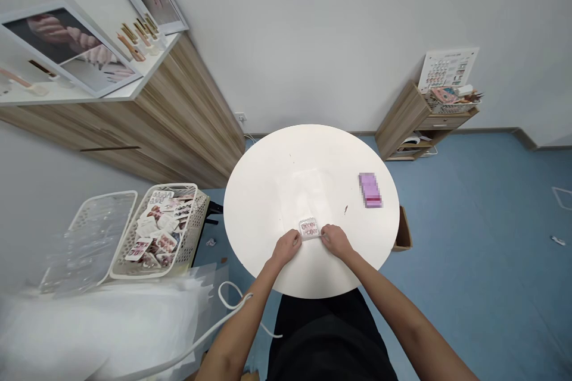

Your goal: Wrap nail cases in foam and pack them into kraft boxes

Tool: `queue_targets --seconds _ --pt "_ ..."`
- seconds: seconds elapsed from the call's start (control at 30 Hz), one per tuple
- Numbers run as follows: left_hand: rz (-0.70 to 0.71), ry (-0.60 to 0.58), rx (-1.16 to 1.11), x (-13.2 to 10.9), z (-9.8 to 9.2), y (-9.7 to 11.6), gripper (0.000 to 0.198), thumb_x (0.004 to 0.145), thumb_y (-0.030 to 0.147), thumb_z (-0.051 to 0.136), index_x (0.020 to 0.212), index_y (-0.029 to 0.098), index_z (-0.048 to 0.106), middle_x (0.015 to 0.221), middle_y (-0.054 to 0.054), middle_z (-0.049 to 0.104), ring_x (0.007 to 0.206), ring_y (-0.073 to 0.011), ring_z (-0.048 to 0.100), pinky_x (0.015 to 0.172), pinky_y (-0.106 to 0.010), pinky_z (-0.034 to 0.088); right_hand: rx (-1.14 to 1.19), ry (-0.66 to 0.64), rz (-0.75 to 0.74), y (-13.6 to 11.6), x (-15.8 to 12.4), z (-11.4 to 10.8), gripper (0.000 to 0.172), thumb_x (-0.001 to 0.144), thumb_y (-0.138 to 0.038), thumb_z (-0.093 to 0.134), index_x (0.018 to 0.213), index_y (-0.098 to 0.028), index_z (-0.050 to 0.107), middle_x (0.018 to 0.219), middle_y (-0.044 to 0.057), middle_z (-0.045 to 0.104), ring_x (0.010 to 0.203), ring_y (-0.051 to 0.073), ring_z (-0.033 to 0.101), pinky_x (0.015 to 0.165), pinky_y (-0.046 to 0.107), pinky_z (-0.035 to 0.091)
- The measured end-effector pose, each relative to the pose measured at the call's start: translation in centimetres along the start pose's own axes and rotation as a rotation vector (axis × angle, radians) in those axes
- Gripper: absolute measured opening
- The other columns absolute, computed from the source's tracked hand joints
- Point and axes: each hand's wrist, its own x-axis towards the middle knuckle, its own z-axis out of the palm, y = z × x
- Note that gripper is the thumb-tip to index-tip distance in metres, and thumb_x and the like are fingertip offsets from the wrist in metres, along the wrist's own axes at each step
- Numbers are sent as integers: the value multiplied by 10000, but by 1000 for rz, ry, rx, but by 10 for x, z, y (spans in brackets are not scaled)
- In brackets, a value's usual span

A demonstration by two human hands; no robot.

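Note:
A small clear plastic box (309, 228) holding pink press-on nails lies near the front of the white oval table (259, 202). At its left edge is my left hand (287, 247), with the fingers closed in a pinch. My right hand (336, 240) pinches the opposite edge in the same way. The exact contact of the fingertips is too small to make out fully. A faint transparent sheet (308, 181) seems to lie on the table just beyond the box.
A pixelated purple item (370, 190) lies on the table's right side. To the left stand a white basket (117, 268) of packaged nail sets, a second basket (129, 197) of clear plastic, and stacked clear bags (102, 321). A white cable (210, 330) crosses near my left forearm.

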Motion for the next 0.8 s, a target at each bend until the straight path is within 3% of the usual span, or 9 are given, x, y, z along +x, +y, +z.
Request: queue_targets --seconds 0.17,0.27,0.37,0.43,0.5,0.6,0.7,0.8 --pt "-196 36 -19 18 -4 -4 213 929 268 387 874 230 589 824 -2 643 766 -171 610 681 -278 463 154 -56 301 8 29 -6 189 932 -322 475 814 -221 582 840 9 646 753 152 573 598 237 348" --pt "-251 181 53 15 4 3 279 957 265 340 1069 206 589 1033 -76 632 965 -221 605 829 -352 477 152 -87 392 12 42 -5 183 894 -326 533 756 -217 584 766 -1 640 689 141 562 551 225 307" --pt "-82 260 218 1 22 15 366 954 240 346 1258 191 545 1259 -136 569 1198 -285 512 1044 -469 365 145 -91 422 14 50 -4 154 855 -309 584 734 -213 588 752 1 647 657 134 557 537 221 293" --pt "142 151 293 -7 37 21 449 933 170 333 1349 212 495 1369 -113 529 1304 -279 440 1121 -488 279 151 -105 437 15 52 -4 157 851 -318 594 735 -213 587 762 3 654 664 136 562 541 221 301" --pt "246 89 341 -11 51 21 578 891 93 315 1456 205 370 1492 -86 426 1404 -263 330 1161 -491 218 148 -131 440 15 53 -6 156 862 -332 583 758 -215 591 774 5 659 684 142 571 554 226 322" --pt "192 133 387 -9 62 12 684 860 48 293 1527 168 199 1586 -78 263 1478 -256 163 1180 -505 173 41 -100 375 12 50 -8 82 871 -244 540 887 -214 615 861 37 674 764 174 594 625 257 385" --pt "166 138 396 0 60 0 643 898 74 264 1530 171 191 1591 -71 251 1476 -232 179 1173 -461 214 -149 62 154 5 41 -8 324 838 -71 454 1109 -172 600 1111 127 650 1037 244 575 870 364 421" --pt "177 107 406 9 50 -6 609 912 77 250 1512 182 256 1560 -74 326 1433 -227 300 1130 -438 292 -207 84 -195 -4 30 -3 481 820 -49 442 1277 -164 540 1342 143 552 1323 287 398 1125 513 218"
